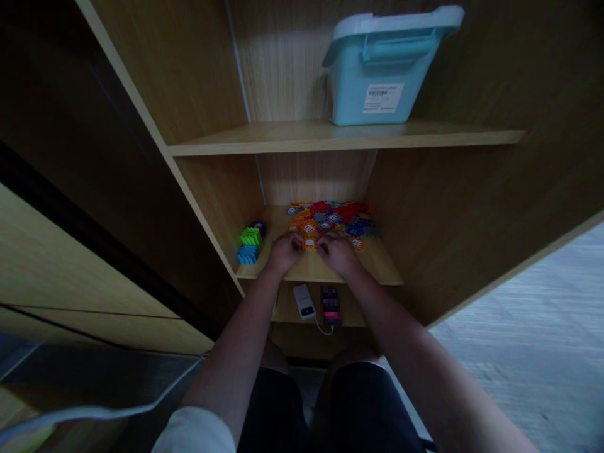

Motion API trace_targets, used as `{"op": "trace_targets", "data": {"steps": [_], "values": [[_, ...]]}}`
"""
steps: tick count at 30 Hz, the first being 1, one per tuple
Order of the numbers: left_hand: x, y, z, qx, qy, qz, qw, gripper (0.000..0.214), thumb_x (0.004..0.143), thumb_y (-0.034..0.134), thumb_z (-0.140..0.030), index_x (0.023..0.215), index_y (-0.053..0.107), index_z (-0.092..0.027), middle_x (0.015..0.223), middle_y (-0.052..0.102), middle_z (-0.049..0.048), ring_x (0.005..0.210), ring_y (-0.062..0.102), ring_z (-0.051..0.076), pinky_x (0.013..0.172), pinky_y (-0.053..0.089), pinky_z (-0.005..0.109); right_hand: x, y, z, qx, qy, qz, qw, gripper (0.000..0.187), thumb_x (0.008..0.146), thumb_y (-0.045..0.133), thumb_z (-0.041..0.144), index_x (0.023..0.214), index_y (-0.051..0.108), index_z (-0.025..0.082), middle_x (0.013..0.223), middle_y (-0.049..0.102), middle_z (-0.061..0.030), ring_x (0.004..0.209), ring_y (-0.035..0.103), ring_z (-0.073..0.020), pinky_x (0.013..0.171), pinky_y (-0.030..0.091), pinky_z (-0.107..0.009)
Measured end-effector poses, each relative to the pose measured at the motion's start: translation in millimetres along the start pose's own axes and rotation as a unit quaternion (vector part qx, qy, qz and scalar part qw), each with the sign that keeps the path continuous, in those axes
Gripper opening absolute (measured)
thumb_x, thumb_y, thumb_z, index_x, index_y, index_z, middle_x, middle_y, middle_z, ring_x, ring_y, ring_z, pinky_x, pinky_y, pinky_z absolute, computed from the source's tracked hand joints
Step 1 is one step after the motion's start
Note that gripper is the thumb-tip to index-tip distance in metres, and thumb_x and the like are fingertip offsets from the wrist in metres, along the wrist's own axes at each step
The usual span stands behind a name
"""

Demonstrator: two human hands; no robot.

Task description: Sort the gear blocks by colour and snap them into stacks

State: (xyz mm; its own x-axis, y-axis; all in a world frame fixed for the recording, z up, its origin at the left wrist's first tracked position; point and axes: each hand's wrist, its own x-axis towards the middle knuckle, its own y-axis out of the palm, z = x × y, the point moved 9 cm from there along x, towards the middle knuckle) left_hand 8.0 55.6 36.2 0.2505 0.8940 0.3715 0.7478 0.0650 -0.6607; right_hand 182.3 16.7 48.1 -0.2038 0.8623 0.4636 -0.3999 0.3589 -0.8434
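Both hands reach into a wooden shelf compartment (325, 267). My left hand (284, 250) and my right hand (336, 250) are closed in pinches on either side of a small orange plastic piece (309, 243) at the front of a pile of colourful interlocking pieces (333, 218). The pile is red, orange, blue and grey and lies at the back of the shelf. A stack of green, blue and purple pieces (250, 243) sits at the left end of the same shelf, apart from both hands.
A pale blue lidded storage box (384, 69) with a white label stands on the shelf above. On the lower shelf lie a white power bank (304, 301) and a dark device (330, 305) joined by a cable. Grey floor lies to the right.
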Motion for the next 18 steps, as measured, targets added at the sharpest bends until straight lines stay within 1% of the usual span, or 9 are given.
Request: {"op": "trace_targets", "data": {"steps": [6,11,18], "values": [[-0.9,-2.6,-1.5,-0.001,-0.011,-0.006,1.0,0.025,0.078,0.073,-0.007,0.099,0.073,-0.022,0.095,0.081,0.0018,0.087,0.075,0.019,0.085,0.059,0.031,0.5,0.8,-1.9,-0.007,0.004,-0.005,1.0,0.015,0.1,0.066,0.028,0.105,0.08,0.023,0.115,0.077,-0.01,0.116,0.064,-0.0307,0.104,0.047,-0.041],[-1.1,-4.8,-2.8,0.003,-0.008,-0.016,1.0,0.025,0.078,0.073,-0.007,0.099,0.073,-0.021,0.097,0.081,0.0033,0.088,0.075,0.019,0.088,0.059,0.034,-0.1,-2.1,-3.8,-0.028,0.016,-0.023,0.999,0.014,0.098,0.065,0.025,0.099,0.08,0.024,0.112,0.078,-0.0096,0.114,0.065,-0.0304,0.101,0.048,-0.04],[-1.7,-6.6,-3.3,-0.006,-0.01,-0.02,1.0,0.025,0.08,0.071,-0.006,0.099,0.073,-0.022,0.097,0.081,0.0028,0.089,0.075,0.019,0.09,0.059,0.032,-0.8,-4.0,-1.4,-0.03,0.015,-0.016,0.999,0.015,0.097,0.065,0.027,0.096,0.08,0.025,0.11,0.078,-0.0089,0.111,0.065,-0.0298,0.097,0.048,-0.039]]}}
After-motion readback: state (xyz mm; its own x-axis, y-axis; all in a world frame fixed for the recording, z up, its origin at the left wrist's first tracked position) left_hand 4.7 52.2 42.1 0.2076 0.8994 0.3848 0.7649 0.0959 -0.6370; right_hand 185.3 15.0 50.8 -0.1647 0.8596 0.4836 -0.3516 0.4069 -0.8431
